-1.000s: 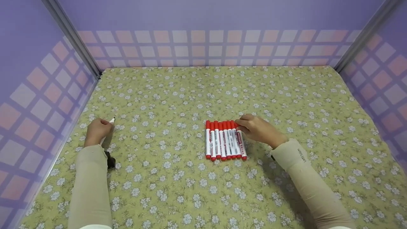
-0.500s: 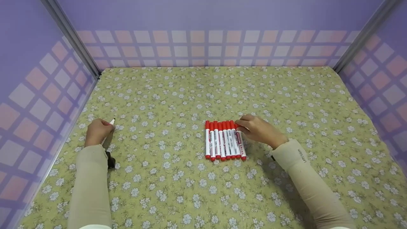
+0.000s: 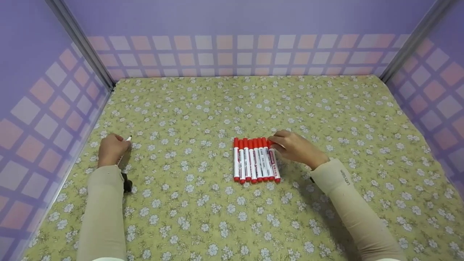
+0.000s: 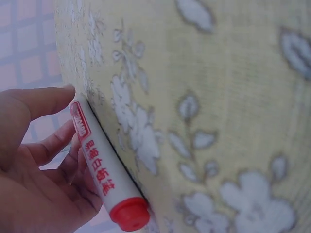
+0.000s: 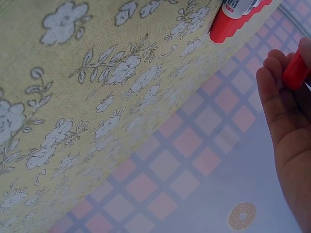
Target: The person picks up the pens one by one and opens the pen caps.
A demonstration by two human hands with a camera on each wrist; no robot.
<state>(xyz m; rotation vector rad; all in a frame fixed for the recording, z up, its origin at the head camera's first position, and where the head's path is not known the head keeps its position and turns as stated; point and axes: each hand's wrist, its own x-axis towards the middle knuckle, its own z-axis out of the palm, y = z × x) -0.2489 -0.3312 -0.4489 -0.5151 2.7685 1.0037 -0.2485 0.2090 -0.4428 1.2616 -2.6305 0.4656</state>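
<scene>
Left hand [image 3: 113, 149] pinching one white cylindrical plastic marker with a red end [image 4: 99, 150], uncapped, low over the cloth's left side; right hand [image 3: 295, 148] pinching one red cylindrical plastic cap [image 5: 295, 72]. The marker should prove light, stiff and slightly slick, best gripped mid-barrel, clear of its dark tip [image 3: 131, 137]. Beyond: eight white, red-capped plastic markers [image 3: 253, 165], side by side; one yellow-green floral cloth [image 3: 203, 217].

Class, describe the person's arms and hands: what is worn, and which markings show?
The left sleeve and right sleeve are long and beige, with white material at their near ends. Small dark lettering marks the right one. A black object shows beside the left cuff. Both hands are ungloved.
</scene>
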